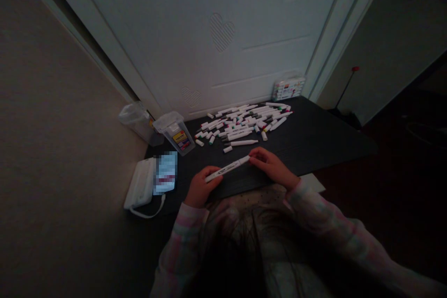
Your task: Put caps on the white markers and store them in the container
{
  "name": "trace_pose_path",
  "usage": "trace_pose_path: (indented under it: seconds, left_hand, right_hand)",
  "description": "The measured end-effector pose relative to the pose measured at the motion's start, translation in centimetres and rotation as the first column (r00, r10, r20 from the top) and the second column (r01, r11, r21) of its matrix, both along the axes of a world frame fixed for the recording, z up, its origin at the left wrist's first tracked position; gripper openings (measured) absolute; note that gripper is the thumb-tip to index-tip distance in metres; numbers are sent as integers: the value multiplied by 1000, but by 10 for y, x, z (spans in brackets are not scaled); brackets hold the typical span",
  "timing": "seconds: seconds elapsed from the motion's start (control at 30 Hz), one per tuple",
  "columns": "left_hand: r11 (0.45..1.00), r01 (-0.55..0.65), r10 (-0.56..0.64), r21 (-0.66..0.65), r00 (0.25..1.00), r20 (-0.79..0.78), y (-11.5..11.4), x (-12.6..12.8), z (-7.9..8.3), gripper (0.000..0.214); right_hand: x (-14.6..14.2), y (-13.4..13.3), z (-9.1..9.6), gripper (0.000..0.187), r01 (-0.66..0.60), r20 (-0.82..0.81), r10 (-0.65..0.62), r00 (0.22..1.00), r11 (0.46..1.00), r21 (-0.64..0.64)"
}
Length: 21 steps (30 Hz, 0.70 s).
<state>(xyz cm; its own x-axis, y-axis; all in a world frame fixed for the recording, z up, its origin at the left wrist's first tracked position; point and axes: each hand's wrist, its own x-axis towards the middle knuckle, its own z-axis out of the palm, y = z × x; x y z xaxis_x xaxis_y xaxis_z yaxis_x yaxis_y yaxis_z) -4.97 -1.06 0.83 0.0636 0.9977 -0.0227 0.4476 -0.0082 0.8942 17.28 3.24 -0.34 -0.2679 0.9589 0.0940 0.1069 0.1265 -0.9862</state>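
I hold a white marker point(228, 168) level above the dark table point(314, 142). My left hand point(201, 188) is closed on its left end. My right hand point(270, 164) pinches its right end with the fingertips. Beyond the marker lies a heap of several white markers with coloured caps point(244, 123), some caps loose beside them.
Two clear plastic boxes point(174, 131) point(138, 121) stand at the table's left rear. A white case point(141, 183) and a phone point(165, 173) lie at the left edge. A marker pack point(288, 87) leans against the white door behind. The table's right edge drops to dark floor.
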Motion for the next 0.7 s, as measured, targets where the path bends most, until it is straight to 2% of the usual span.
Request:
trace_pose_path:
  seconds: [0.7]
  left_hand:
    - [1000,6,-6,1,1000,-11,1,0,0,25]
  right_hand:
    - [1,1,-1,14,-3,37,2,999,1000,21]
